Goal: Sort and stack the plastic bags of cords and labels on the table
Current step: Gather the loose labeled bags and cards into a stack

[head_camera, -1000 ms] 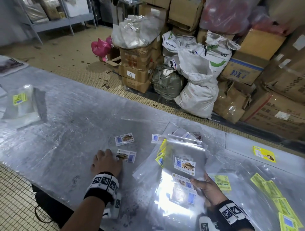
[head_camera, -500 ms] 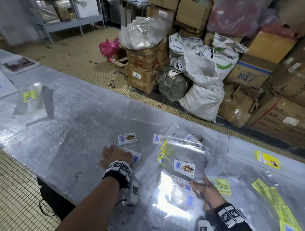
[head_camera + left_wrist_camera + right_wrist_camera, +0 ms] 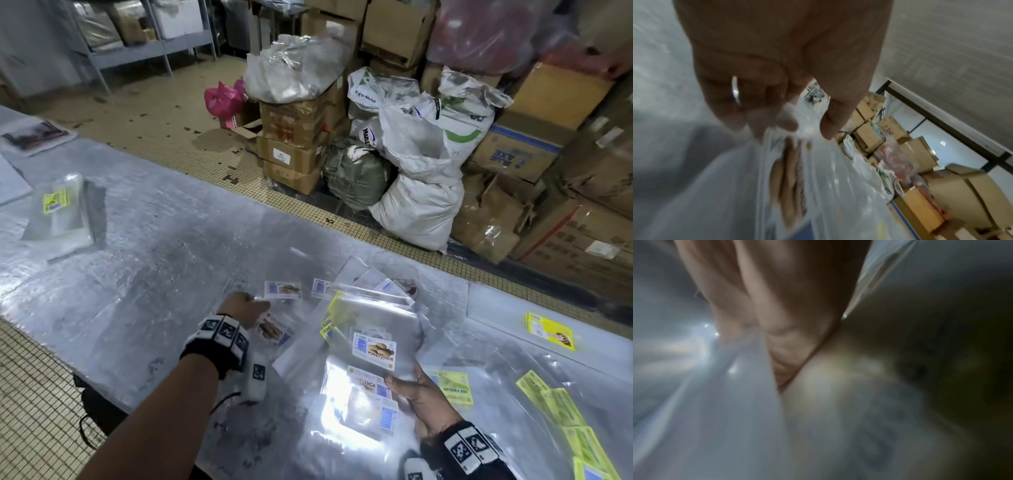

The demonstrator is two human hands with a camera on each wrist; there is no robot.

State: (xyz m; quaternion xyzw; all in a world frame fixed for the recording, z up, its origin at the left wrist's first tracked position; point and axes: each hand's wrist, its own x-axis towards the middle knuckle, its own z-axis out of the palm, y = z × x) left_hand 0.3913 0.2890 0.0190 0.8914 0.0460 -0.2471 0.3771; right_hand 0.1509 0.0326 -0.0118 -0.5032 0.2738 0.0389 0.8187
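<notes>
Far left on the table [image 3: 144,246]: small stack of clear bags [image 3: 58,219], topmost bearing a yellow label, lying flat, well apart from all else. Left of centre: left hand [image 3: 241,308], fingers and thumb pinching the edge of one clear plastic bag [image 3: 274,330] with a white biscuit-picture label; same bag seen hanging from the fingertips in the left wrist view [image 3: 797,178]. Just beyond it: two loose white-labelled bags [image 3: 282,290], flat on the table. Centre: fanned sheaf of clear bags [image 3: 370,329] with white labels reading "BISKUT LENGA", some yellow label edges showing at its left side, far end lifted, near end gripped by the right hand [image 3: 423,399], thumb on top, fingers underneath; right wrist view blurred, showing only fingers [image 3: 777,321] against plastic. Right: yellow-labelled bags [image 3: 454,387] lying flat just beside the right hand, one [image 3: 549,330] farther off, overlapping row [image 3: 561,411] along the right edge. Beyond the table: cardboard boxes [image 3: 294,144] and white sacks [image 3: 418,192] on the tiled floor.
</notes>
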